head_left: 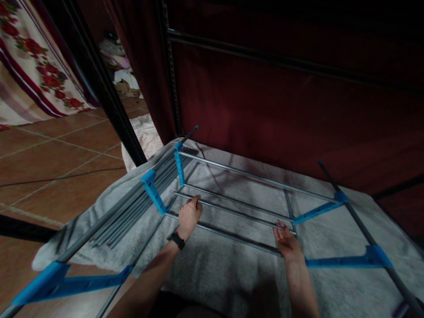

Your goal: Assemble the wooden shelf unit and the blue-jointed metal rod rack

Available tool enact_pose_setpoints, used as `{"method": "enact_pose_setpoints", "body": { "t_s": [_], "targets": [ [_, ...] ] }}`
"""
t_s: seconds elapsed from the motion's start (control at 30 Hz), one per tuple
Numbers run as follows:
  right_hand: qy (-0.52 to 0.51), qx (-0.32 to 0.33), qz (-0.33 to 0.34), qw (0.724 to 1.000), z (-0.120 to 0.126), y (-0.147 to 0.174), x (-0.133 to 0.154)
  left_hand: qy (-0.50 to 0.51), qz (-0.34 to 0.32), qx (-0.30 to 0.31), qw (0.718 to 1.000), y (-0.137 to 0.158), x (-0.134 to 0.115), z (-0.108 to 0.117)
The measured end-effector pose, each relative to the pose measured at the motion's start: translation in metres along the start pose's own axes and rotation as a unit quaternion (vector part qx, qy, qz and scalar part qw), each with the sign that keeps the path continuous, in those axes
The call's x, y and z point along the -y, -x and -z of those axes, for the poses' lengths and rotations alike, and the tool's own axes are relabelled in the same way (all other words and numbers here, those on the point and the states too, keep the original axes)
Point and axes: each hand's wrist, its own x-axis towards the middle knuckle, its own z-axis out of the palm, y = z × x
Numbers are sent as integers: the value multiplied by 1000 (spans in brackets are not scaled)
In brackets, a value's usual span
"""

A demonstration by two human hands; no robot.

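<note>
A loose grey metal tube (238, 213) lies crosswise inside a half-built rack of grey tubes and blue plastic brackets. Near its left end, my left hand (189, 216), with a dark watch at the wrist, grips it from above. My right hand (287, 242) holds the tube near its right end, palm turned up and fingers curled around it. Fixed crossbars run on both sides of it, a front bar (232, 237) and a rear top bar (258, 177). Blue brackets join the bars at the left (154, 192) and right (347, 260).
Several loose tubes (132, 207) lie bundled on the grey blanket (212, 269) at the left. A black metal post (109, 101) rises at the left, and a dark red curtain (265, 115) hangs behind. Brown floor tiles (66, 145) and a dark cable (66, 178) lie beyond.
</note>
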Motion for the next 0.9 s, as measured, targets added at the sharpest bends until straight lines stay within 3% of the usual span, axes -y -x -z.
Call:
{"method": "enact_pose_setpoints", "body": {
  "t_s": [0.17,0.23,0.3,0.37,0.67,0.9],
  "targets": [
    [-8,17,-56,998,-5,15,7,183,12,-41,982,-6,7,1],
    [-7,34,-65,997,-4,18,9,331,30,-62,941,-10,10,2],
    [-2,55,-64,996,-2,20,11,464,58,-81,880,-15,14,2],
    [3,63,-55,996,2,23,14,542,85,-97,830,-19,17,3],
    [18,31,-31,999,19,35,24,680,185,-148,694,-37,21,4],
    [28,46,70,996,44,30,9,707,198,-136,665,-34,22,15]
  ]
}}
